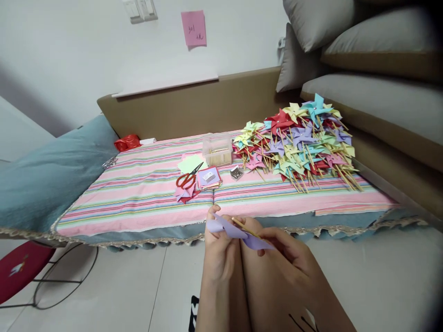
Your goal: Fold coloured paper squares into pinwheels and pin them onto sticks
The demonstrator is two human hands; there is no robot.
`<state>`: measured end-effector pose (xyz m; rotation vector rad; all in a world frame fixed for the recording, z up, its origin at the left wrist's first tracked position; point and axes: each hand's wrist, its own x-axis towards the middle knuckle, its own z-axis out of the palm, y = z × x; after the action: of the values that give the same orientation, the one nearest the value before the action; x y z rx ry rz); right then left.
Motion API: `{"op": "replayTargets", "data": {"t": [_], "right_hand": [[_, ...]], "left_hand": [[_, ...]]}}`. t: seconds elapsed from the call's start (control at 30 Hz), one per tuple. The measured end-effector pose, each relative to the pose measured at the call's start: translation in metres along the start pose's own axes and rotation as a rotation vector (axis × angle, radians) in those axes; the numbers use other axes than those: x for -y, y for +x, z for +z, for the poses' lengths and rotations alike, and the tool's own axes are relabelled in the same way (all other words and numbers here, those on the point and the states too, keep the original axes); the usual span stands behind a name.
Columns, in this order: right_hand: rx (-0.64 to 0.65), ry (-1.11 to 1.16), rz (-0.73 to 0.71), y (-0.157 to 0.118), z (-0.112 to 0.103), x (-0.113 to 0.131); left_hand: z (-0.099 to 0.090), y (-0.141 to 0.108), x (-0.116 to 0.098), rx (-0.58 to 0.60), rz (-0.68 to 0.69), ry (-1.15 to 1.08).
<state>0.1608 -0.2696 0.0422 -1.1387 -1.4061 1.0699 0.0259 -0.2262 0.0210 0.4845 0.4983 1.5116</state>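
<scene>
Above my knees, a purple paper pinwheel (238,233) is held between both hands, with a thin wooden stick (247,227) lying along it. My left hand (219,244) has its fingers closed on the purple paper at its left part. My right hand (289,251) pinches the stick and the paper's right end. Beyond them on the striped cloth lie red-handled scissors (188,177), a stack of coloured paper squares (214,177) with a small box on top, and a small open box of metal pins (237,173). Some fingertips are hidden behind the paper.
A large pile of finished pinwheels (301,143) covers the right of the striped cloth (138,198). A clear plastic box (218,150) holds sticks. Grey cushions (374,101) rise at the right. A red bag (127,143) lies at the back left, and a red stool (24,267) stands at lower left.
</scene>
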Motion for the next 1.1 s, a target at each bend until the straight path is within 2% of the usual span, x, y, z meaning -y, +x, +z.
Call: {"op": "replayTargets", "data": {"t": [0.17,0.47,0.6,0.9,1.1], "right_hand": [[-0.038,-0.091,-0.052,-0.004,0.004,-0.005],[-0.128,-0.275,-0.214,0.001,0.01,-0.007],[-0.097,-0.297,-0.27,0.007,0.008,-0.013],[-0.118,-0.196,-0.09,0.007,0.014,-0.016],[-0.161,-0.23,-0.095,0.008,0.015,-0.022]], "left_hand": [[-0.004,0.0,-0.001,0.004,0.025,-0.008],[0.004,0.003,-0.006,-0.13,0.069,0.054],[0.005,0.009,-0.006,-0.16,0.08,0.059],[0.0,0.017,-0.005,-0.214,0.049,0.054],[-0.003,0.017,-0.003,-0.207,0.057,0.088]]}}
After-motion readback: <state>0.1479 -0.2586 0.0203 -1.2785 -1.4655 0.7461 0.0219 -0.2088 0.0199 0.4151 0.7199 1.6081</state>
